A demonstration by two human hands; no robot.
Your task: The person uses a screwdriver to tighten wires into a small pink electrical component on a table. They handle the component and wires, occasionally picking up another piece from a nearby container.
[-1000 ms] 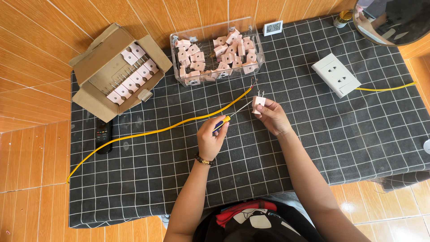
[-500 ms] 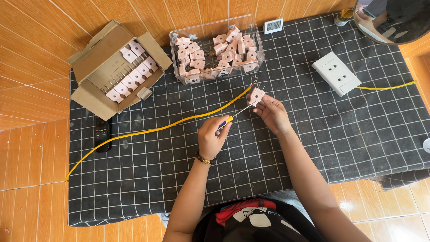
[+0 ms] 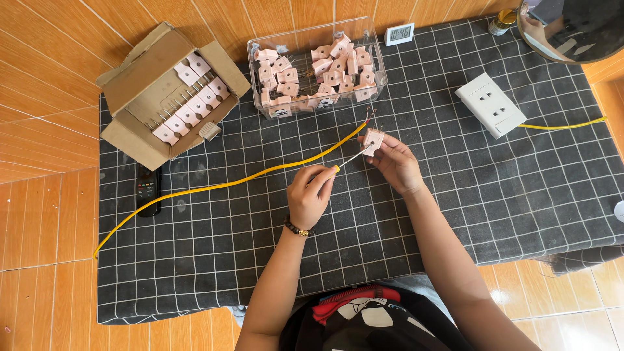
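Note:
My right hand point(image 3: 394, 162) holds a small pink-white plug piece point(image 3: 372, 139) just above the dark checked mat point(image 3: 533, 195). My left hand point(image 3: 311, 194) grips a screwdriver point(image 3: 350, 159) with a yellow handle, and its thin shaft points up-right into the plug piece. A long yellow cable point(image 3: 214, 187) runs across the mat from the lower left. Its bare wire end point(image 3: 370, 117) lies just above the plug piece.
A clear plastic box point(image 3: 315, 65) of several pink plug pieces stands at the back. To its left sits an open cardboard box point(image 3: 166, 94) with more. On the right lies a white socket point(image 3: 491, 104) with a yellow cable. A black remote-like device point(image 3: 148, 188) rests left.
Both hands have shifted slightly. The screwdriver tip is now set against the plug piece, which my right hand has turned a little.

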